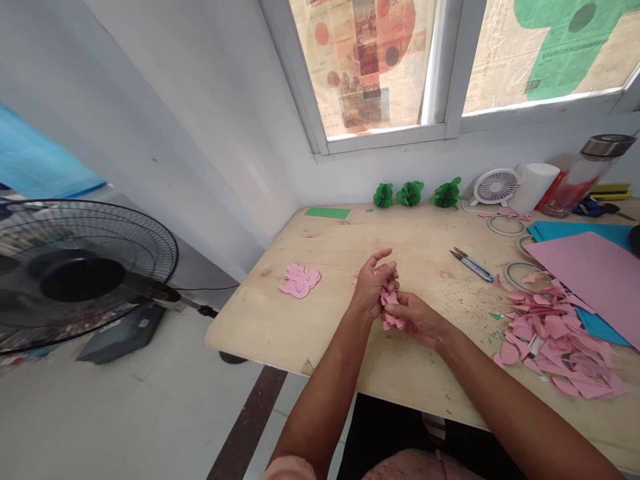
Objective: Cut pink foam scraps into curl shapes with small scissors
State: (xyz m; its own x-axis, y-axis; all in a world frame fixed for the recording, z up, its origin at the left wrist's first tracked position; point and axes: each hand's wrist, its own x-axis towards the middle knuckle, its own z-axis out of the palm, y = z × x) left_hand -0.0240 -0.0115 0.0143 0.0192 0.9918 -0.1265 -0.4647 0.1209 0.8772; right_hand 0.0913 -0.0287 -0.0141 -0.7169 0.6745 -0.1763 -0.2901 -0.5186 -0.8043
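Observation:
Between my two hands, above the front middle of the wooden table (330,333), is a bundle of pink paper cutouts (393,323). My left hand (373,287) is closed around the upper part of it, with the index finger stretched out. Fingers and thumb of my right hand (417,317) pinch the bundle's lower side. Parts of the bundle are hidden by my fingers. To the left on the table lies a stack of pink wavy-edged paper cutouts (300,280).
Thread snips (471,264) lie right of my hands, beside a heap of pink paper scraps (555,333) and pink sheets (590,280). Several green paper shapes (411,193) stand along the wall near a small white fan (495,185) and a bottle (590,177). A large fan (83,277) stands left.

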